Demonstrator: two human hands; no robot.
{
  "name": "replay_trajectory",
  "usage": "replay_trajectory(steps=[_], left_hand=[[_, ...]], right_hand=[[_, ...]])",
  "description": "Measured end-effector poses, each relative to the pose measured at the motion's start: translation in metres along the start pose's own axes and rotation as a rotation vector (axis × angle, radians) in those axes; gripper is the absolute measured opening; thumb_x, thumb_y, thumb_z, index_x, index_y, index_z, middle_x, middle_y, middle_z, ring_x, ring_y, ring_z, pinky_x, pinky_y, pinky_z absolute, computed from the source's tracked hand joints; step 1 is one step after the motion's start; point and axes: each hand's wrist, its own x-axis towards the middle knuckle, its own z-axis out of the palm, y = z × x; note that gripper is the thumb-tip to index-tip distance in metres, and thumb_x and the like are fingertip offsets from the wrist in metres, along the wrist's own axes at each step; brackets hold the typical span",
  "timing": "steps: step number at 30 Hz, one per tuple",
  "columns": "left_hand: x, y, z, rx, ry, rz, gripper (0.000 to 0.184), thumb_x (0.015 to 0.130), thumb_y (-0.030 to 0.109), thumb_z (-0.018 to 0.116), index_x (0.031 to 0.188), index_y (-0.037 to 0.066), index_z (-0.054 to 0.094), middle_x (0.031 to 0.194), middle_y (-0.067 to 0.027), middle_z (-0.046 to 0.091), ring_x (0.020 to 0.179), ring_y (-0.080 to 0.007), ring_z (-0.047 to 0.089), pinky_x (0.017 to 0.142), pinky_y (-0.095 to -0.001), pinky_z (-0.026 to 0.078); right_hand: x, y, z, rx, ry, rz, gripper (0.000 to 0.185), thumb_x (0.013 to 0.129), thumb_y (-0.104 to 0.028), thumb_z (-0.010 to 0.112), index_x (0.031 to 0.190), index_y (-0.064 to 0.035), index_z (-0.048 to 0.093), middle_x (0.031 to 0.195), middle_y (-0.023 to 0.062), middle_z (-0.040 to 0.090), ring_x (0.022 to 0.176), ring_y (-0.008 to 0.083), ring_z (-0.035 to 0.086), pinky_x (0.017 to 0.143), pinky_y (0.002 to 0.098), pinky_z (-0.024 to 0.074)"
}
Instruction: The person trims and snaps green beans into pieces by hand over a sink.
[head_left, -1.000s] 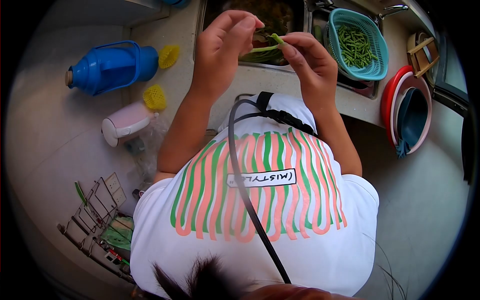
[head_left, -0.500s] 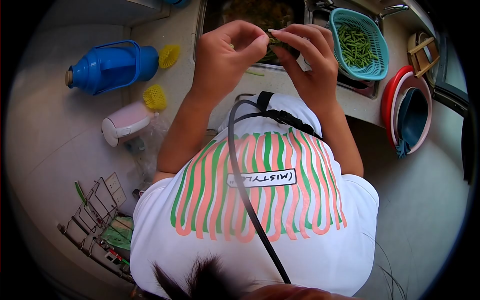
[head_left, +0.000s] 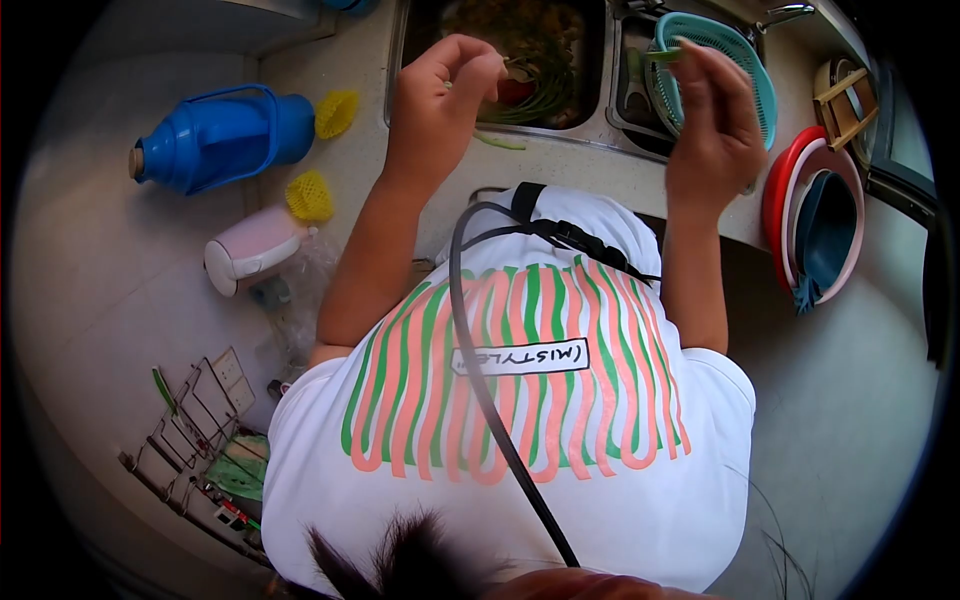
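My right hand (head_left: 715, 135) is closed in a pinch on a short piece of green bean (head_left: 660, 56). It hovers over the near-left side of a turquoise plastic basket (head_left: 765, 85), hiding most of what lies inside. My left hand (head_left: 440, 105) is closed, thumb against fingers, above the left sink basin (head_left: 397, 60); what it holds, if anything, I cannot make out. Under it in the basin lie long green beans (head_left: 548, 92), a red thing and brownish scraps. One green bean strip (head_left: 500, 142) rests on the counter in front of the basin.
On the left lie a blue thermos flask (head_left: 225, 140), yellow netted items (head_left: 308, 196) and a pink and white kettle (head_left: 255, 250). Nested red, pink and blue basins (head_left: 825, 235) stand at the right edge. A tap (head_left: 790, 12) rises behind the basket. A wire rack (head_left: 190, 430) hangs lower left.
My hands have come apart. My right hand has moved right to the basket with a green bean piece, while my left hand has shifted slightly left.
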Motion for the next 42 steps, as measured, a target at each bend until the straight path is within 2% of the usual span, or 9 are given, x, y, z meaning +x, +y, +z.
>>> replay_trajectory(steps=[5, 8, 11, 14, 18, 26, 29, 37, 42], left_hand=[[0.009, 0.000, -0.007, -0.225, -0.107, -0.129, 0.063, 0.106, 0.061, 0.033, 0.122, 0.004, 0.052, 0.082, -0.0044, 0.057, 0.055, -0.0035, 0.034, 0.048, -0.0206, 0.026], [0.018, 0.001, -0.006, -0.303, -0.210, -0.211, 0.082, 0.099, 0.078, 0.026, 0.136, 0.005, 0.034, 0.087, -0.0074, 0.057, 0.057, -0.0051, 0.035, 0.049, -0.0208, 0.027], [0.022, -0.006, -0.002, -0.313, -0.319, -0.261, 0.084, 0.098, 0.079, 0.025, 0.142, 0.007, 0.030, 0.094, -0.0093, 0.059, 0.062, -0.0068, 0.039, 0.053, -0.0225, 0.032], [0.019, -0.002, 0.008, -0.268, -0.348, -0.306, 0.083, 0.099, 0.078, 0.026, 0.147, 0.011, 0.028, 0.105, -0.0105, 0.061, 0.069, -0.0084, 0.047, 0.057, -0.0236, 0.037], [0.019, -0.014, 0.007, -0.259, -0.326, -0.246, 0.075, 0.103, 0.069, 0.032, 0.150, 0.011, 0.029, 0.124, -0.0099, 0.058, 0.087, -0.0136, 0.062, 0.076, -0.0270, 0.050], [0.009, -0.010, 0.001, -0.055, -0.243, 0.008, 0.023, 0.098, 0.019, 0.065, 0.114, 0.002, 0.068, 0.098, -0.0060, 0.070, 0.089, -0.0136, 0.067, 0.083, -0.0264, 0.054], [0.006, -0.005, 0.002, 0.119, -0.157, 0.119, 0.018, 0.094, 0.015, 0.069, 0.107, 0.003, 0.071, 0.095, -0.0065, 0.072, 0.086, -0.0143, 0.069, 0.078, -0.0260, 0.056], [0.014, 0.003, -0.003, 0.632, -0.059, 0.721, 0.012, 0.084, 0.004, 0.073, 0.096, 0.002, 0.074, 0.087, -0.0084, 0.073, 0.076, -0.0182, 0.071, 0.067, -0.0266, 0.056], [0.005, 0.004, 0.004, 0.303, 0.061, 0.366, 0.010, 0.093, 0.009, 0.070, 0.098, 0.002, 0.075, 0.093, -0.0059, 0.075, 0.081, -0.0125, 0.070, 0.069, -0.0251, 0.056]], right_hand=[[0.025, 0.039, -0.066, -1.090, 0.143, -0.085, 0.035, 0.095, -0.027, 0.075, 0.126, -0.0120, 0.071, 0.114, 0.0087, 0.071, 0.098, 0.0219, 0.071, 0.080, 0.0321, 0.0597], [0.018, 0.030, -0.057, -0.765, 0.000, 0.042, 0.041, 0.093, -0.034, 0.075, 0.128, -0.0142, 0.069, 0.112, 0.0089, 0.072, 0.099, 0.0233, 0.071, 0.081, 0.0341, 0.0596], [0.009, 0.013, -0.018, -0.045, -0.404, 0.148, 0.024, 0.095, -0.013, 0.073, 0.118, -0.0098, 0.074, 0.107, 0.0056, 0.072, 0.089, 0.0140, 0.070, 0.076, 0.0256, 0.0564], [0.003, -0.023, 0.033, -0.017, -0.638, 0.108, 0.024, 0.090, -0.006, 0.075, 0.112, -0.0026, 0.070, 0.107, 0.0062, 0.068, 0.084, 0.0135, 0.067, 0.073, 0.0296, 0.0555], [-0.004, -0.010, 0.056, 0.138, -0.629, 0.224, 0.016, 0.092, -0.002, 0.070, 0.108, 0.0000, 0.066, 0.095, 0.0080, 0.069, 0.079, 0.0157, 0.071, 0.069, 0.0289, 0.0568], [0.004, 0.018, 0.028, 0.262, -0.455, 0.410, 0.021, 0.095, -0.008, 0.072, 0.115, -0.0026, 0.070, 0.108, 0.0053, 0.072, 0.098, 0.0120, 0.070, 0.087, 0.0243, 0.0575], [0.009, 0.010, 0.028, 0.096, -0.529, 0.143, 0.012, 0.092, -0.006, 0.072, 0.104, -0.0034, 0.071, 0.100, 0.0051, 0.070, 0.087, 0.0135, 0.069, 0.071, 0.0282, 0.0556], [0.017, -0.001, 0.025, -0.357, -0.635, -0.389, 0.011, 0.084, -0.013, 0.078, 0.095, -0.0110, 0.074, 0.093, 0.0014, 0.066, 0.090, 0.0201, 0.063, 0.085, 0.0349, 0.0437], [0.004, -0.005, 0.038, -0.307, -0.455, -0.323, 0.008, 0.083, -0.013, 0.078, 0.091, -0.0122, 0.075, 0.086, -0.0007, 0.067, 0.089, 0.0179, 0.063, 0.086, 0.0329, 0.0392]])
